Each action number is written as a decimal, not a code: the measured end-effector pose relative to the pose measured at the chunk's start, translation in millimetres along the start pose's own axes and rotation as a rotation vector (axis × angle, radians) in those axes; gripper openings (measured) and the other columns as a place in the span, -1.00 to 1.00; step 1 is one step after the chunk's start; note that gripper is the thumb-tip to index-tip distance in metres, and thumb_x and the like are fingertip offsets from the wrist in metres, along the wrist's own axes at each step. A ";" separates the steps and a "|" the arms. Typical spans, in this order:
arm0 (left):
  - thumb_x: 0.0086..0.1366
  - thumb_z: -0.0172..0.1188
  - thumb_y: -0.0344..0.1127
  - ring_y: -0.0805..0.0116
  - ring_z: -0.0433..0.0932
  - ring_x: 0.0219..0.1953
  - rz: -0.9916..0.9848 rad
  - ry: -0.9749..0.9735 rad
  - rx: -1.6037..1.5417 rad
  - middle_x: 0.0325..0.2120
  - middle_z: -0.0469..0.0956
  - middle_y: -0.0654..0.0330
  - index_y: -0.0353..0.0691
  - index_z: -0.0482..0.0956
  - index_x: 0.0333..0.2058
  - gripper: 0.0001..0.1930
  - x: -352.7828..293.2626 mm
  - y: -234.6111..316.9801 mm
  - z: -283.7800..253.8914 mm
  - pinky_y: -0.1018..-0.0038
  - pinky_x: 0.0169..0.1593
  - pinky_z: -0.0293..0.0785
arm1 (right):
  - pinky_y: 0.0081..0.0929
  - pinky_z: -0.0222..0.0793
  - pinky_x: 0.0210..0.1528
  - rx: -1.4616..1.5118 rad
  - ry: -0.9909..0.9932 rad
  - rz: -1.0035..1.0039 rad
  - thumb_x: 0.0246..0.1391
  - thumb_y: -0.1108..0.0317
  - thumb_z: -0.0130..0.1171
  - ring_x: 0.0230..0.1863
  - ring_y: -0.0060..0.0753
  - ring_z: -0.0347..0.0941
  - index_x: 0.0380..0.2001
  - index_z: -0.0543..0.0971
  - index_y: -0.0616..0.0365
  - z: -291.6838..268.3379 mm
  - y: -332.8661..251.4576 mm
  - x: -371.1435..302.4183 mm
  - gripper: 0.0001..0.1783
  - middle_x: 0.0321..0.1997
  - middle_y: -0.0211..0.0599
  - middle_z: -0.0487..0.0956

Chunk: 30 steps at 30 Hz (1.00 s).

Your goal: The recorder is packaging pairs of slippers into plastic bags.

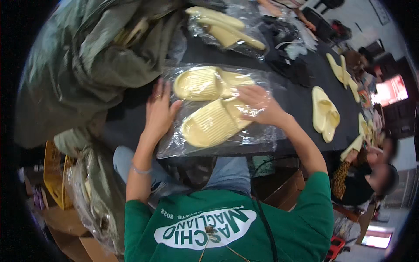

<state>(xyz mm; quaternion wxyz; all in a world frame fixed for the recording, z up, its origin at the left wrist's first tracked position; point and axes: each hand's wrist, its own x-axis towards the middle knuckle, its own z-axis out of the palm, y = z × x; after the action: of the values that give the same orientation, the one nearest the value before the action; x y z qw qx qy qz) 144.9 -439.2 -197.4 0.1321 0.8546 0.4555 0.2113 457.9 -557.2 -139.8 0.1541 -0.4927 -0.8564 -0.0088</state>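
Note:
A pair of pale yellow slide slippers, one [198, 84] above the other [207, 124], lies side by side in a clear plastic bag [172, 146] on the black tabletop in front of me. My left hand [159, 111] rests at the bag's left edge, fingers stretched out and thumb apart. Over the right part of the slippers reaches my right hand [261, 105], its fingers spread across them. Shiny film crosses those fingers; whether the hand is inside the bag or on top, I cannot tell.
Another bagged yellow pair [224, 28] lies farther back. Loose yellow slippers [325, 114] sit to the right. A grey-green cloth heap [91, 65] covers the left side. Below left stands a yellow crate [54, 174]. Another person [362, 183] handles slippers at the table's right end.

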 end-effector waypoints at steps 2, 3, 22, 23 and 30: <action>0.31 0.00 -0.05 0.05 0.00 0.34 0.016 0.036 0.059 0.32 -0.02 -0.02 -0.29 0.10 0.26 -0.34 -0.4 -4.8 7.7 0.10 0.29 -0.01 | -0.16 0.13 0.26 0.122 -0.018 -0.042 -0.06 0.10 0.25 0.23 -0.05 0.24 0.08 0.40 0.10 23.9 7.8 20.8 -0.38 0.22 -0.18 0.36; 0.33 -0.04 -0.04 0.08 -0.02 0.35 0.026 0.057 0.100 0.33 -0.02 0.01 -0.27 0.07 0.28 -0.35 -2.8 -5.1 8.9 0.08 0.29 -0.03 | -0.14 0.16 0.23 0.105 -0.006 -0.087 -0.07 0.12 0.24 0.22 -0.05 0.25 0.06 0.39 0.14 33.8 7.6 30.9 -0.38 0.21 -0.11 0.35; 0.23 0.15 -0.15 -0.02 0.07 0.31 0.090 0.101 0.131 0.28 0.05 -0.08 -0.30 0.14 0.24 -0.32 -6.6 1.7 -5.4 0.16 0.27 0.08 | -0.20 0.32 -0.19 -0.438 0.178 0.223 -0.47 0.40 0.13 -0.38 -0.10 0.41 -0.68 0.51 0.19 -51.0 12.7 -24.5 -0.87 -0.58 -0.16 0.48; 0.19 0.19 -0.19 -0.05 0.12 0.27 0.092 0.127 0.043 0.27 0.08 -0.09 -0.31 0.16 0.22 -0.32 -6.3 4.1 -13.2 0.19 0.24 0.13 | -0.20 0.32 -0.18 -0.461 0.265 0.307 -0.47 0.46 0.11 -0.37 -0.08 0.40 -0.67 0.50 0.22 -59.8 23.3 -42.3 -0.88 -0.55 -0.13 0.48; 0.13 0.26 -0.01 -0.12 0.41 0.00 -0.165 0.174 0.068 0.01 0.34 -0.29 -0.41 0.24 0.12 -0.27 -16.5 25.0 -42.4 0.20 -0.05 0.40 | -0.20 0.36 -0.22 -0.367 0.667 0.781 -0.23 0.57 0.06 -0.30 0.11 0.47 -0.44 0.52 0.39 -150.3 25.5 -84.1 -0.82 -0.34 0.14 0.53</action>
<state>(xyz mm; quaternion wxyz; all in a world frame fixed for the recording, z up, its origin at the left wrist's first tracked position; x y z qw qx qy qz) 134.4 -465.4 -153.8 0.0800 0.7968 0.5408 0.2573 557.1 -639.8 -23.1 0.3206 -0.7634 -0.4989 -0.2559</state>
